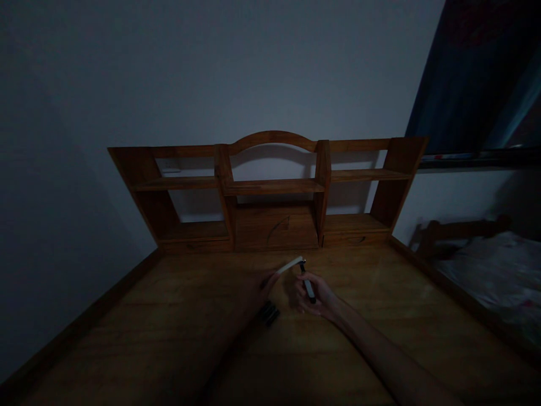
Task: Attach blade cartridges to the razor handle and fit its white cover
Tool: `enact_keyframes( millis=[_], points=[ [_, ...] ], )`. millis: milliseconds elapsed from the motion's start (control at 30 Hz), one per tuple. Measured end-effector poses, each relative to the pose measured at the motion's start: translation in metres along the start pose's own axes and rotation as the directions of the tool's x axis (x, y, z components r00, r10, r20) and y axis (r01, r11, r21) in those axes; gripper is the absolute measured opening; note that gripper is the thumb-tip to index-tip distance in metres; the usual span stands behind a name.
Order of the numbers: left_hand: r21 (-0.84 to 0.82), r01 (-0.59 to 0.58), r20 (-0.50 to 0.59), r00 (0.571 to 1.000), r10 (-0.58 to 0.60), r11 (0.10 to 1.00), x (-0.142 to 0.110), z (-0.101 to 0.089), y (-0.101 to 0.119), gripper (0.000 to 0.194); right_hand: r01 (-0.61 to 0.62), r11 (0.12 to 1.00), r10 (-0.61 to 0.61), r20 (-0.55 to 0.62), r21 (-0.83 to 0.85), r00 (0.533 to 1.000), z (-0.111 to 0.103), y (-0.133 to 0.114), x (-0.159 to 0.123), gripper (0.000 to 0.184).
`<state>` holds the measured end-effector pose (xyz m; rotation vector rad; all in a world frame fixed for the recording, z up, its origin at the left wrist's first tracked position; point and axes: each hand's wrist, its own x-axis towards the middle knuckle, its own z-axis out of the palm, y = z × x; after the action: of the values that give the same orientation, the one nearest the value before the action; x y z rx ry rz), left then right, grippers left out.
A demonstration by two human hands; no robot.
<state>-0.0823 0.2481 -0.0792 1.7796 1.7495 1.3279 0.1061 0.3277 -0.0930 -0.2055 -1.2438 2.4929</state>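
My left hand (262,283) pinches a pale strip (289,264), its far end at the head of the slim black-and-grey tool (309,289) my right hand (324,298) grips; contact unclear. Judgement: alignment calls for steadiness.

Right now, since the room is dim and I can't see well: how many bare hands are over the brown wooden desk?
2. The left hand holds a narrow pale strip; the right hand, beside it, grips a slim black-and-grey tool. No others show.

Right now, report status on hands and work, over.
Left hand holding pale strip. Right hand gripping black-and-grey tool, head at strip's tip. Black object on desk, beside left hand.
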Motion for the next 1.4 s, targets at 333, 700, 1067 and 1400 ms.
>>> enact_keyframes(
  millis=[333,700,1067,1400],
  points=[
    [0.008,0.034,-0.019,0.999,-0.034,0.999,0.0002,-0.0011,0.0002,0.041,0.020,1.000,-0.020,0.047,0.010,0.999,0.0030,-0.0009,0.0008,0.039],
    [0.015,0.065,-0.019,0.998,-0.065,0.998,0.0012,-0.0036,0.0006,0.041,-0.008,1.000,0.008,-0.005,0.022,1.000,0.0052,-0.0019,0.0011,0.039],
    [0.008,0.063,-0.060,0.996,-0.062,0.998,0.0028,-0.0017,-0.0059,0.041,0.018,1.000,-0.018,0.038,-0.003,0.999,0.0050,-0.0021,0.0007,0.039],
    [0.068,0.054,-0.050,0.997,-0.051,0.996,0.0015,-0.0036,-0.0022,0.038,-0.009,0.999,0.008,-0.044,-0.030,0.999,-0.0005,0.0017,0.0005,0.040]
  ],
)
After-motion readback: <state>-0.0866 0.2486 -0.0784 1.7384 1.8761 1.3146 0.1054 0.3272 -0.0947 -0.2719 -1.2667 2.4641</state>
